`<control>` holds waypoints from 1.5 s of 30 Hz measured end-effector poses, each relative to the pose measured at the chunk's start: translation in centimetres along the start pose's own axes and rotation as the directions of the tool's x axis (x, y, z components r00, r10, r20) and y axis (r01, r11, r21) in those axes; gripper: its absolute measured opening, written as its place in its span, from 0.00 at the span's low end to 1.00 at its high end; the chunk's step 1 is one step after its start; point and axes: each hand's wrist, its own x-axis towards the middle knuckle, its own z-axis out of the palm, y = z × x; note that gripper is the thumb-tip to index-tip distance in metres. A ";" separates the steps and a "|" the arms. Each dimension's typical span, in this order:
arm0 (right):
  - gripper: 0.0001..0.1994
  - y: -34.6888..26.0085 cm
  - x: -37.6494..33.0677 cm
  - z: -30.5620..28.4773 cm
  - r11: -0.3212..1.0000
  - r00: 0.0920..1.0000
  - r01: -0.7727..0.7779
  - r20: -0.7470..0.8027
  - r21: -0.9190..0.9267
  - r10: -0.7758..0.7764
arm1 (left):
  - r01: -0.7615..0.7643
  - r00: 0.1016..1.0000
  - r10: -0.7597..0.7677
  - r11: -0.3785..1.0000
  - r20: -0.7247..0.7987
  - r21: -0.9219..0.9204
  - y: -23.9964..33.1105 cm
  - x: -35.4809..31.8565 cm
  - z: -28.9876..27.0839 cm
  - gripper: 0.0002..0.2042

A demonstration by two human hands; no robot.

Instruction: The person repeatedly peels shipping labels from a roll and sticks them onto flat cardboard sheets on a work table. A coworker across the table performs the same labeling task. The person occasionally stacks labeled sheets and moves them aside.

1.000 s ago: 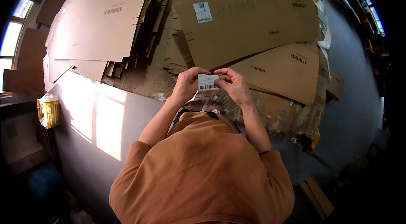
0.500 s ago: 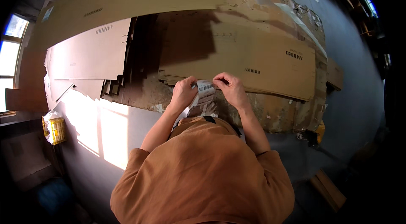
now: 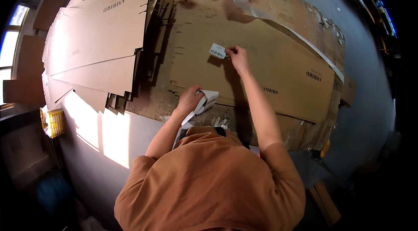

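- Pinching 1 white barcode label at its right edge, in a narrow grip of the right hand, above a flattened cardboard carton.
- Holding a white label strip in the left hand, near that carton's front edge.

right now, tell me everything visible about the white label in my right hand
The white label is a roughly square piece that looks like paper, with a barcode along its lower edge. Your right hand pinches its right edge. It is slightly tilted, seemingly raised above the brown cardboard, where its shadow falls.
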 end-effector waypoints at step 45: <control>0.22 15.3 -22.6 -36.1 0.542 0.524 -0.662 -0.837 -0.517 -0.158 | -0.440 0.898 0.413 0.858 0.153 0.263 1.9 -1.4 11.4 0.09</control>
